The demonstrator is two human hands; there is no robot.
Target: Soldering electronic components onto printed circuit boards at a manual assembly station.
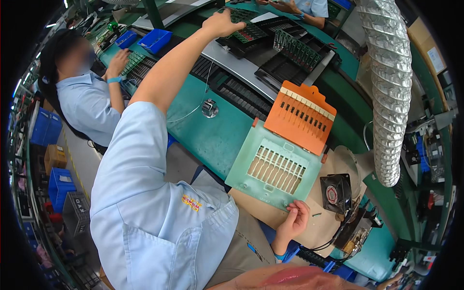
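My left hand (222,24) is stretched far out over the bench, thumb and fingers spread at the edge of a stack of green circuit boards (251,34). Whether it touches a board is hard to make out. Close to my body, my right hand (296,220) has curled fingers at the near corner of a pale green fixture plate (237,179); anything pinched in them is too small to name. The fixture has a slotted window in its middle. Its orange lid (302,104), hinged at the far side, stands raised and bears a row of black clips.
A small fan (336,193) and a solder machine (355,232) stand at the right, below a silver duct (386,87). Black racks (290,63) hold upright boards. A metal weight (210,108) sits on the green mat. A co-worker (87,92) works at the left.
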